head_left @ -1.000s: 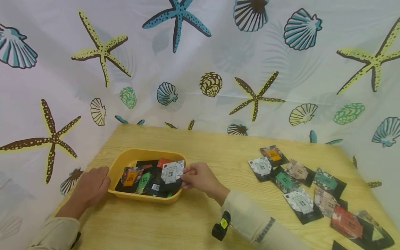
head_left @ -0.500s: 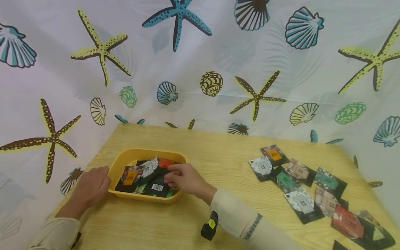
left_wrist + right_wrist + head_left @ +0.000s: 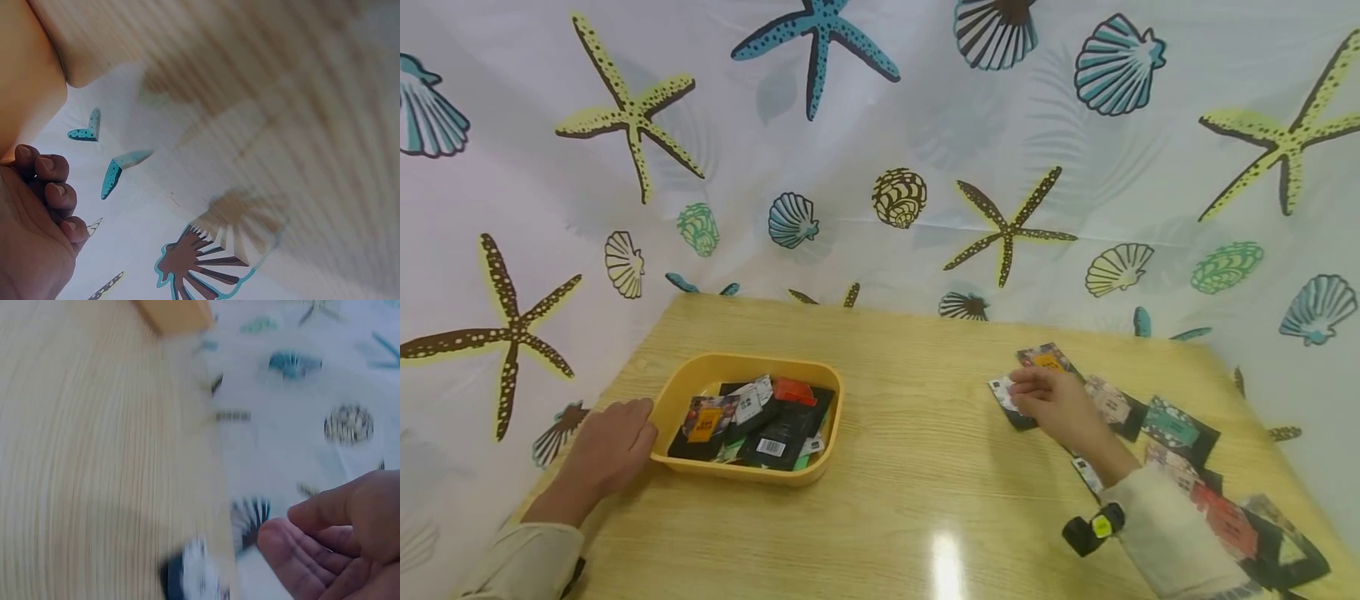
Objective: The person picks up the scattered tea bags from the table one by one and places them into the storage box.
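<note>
A yellow plastic tub point(image 3: 737, 475) stands at left on the table, with several small sachets point(image 3: 782, 429) lying mixed inside. My left hand point(image 3: 613, 442) holds the tub's left rim; in the left wrist view its fingers point(image 3: 59, 197) are curled against the tub's outer wall point(image 3: 28, 81), the thumb hidden. At right, my right hand point(image 3: 1063, 408) hovers over a silver-and-black sachet point(image 3: 1000, 392), which it partly covers. Nothing shows between its thumb and fingers in the right wrist view, where a blurred sachet point(image 3: 197, 569) lies below the hand point(image 3: 337, 544).
Several more sachets are spread at right: one with an orange label point(image 3: 1047, 358), a green one point(image 3: 1176, 429) and a red one point(image 3: 1225, 521). Wooden tabletop point(image 3: 910, 417) lies between tub and spread. A shell-and-starfish patterned cloth point(image 3: 850, 275) hangs behind the table.
My right hand let a silver sachet go in the tub, toward its middle, then left the tub and moved right to the spread sachets. The left hand stays at the rim.
</note>
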A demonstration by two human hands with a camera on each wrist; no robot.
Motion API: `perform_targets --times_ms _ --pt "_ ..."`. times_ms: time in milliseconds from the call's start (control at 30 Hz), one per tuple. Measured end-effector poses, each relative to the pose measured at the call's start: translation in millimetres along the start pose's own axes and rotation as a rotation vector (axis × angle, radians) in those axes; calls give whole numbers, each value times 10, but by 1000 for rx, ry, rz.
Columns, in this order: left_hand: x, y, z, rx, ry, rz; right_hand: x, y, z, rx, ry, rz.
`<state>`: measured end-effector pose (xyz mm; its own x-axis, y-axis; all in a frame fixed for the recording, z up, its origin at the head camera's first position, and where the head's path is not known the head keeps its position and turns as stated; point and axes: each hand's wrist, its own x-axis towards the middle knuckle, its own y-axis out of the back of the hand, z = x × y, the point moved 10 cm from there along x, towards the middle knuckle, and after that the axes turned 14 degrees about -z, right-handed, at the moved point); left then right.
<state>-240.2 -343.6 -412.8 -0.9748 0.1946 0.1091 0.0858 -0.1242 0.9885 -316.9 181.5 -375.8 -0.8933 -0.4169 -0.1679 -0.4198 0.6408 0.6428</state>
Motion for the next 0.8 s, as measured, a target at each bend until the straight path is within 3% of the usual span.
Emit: perform_targets --times_ms 133,300,533,800 --pt "-27 13 -13 -12 4 -2 -173 313 479 -216 -137 44" --pt "-31 36 -17 -15 2 0 -299 450 862 -337 -242 39" --pt "-33 49 -14 -22 3 4 -251 452 1070 -417 -309 -12" --pt "-10 10 -16 -35 29 -29 -133 395 1124 -434 -303 -76"
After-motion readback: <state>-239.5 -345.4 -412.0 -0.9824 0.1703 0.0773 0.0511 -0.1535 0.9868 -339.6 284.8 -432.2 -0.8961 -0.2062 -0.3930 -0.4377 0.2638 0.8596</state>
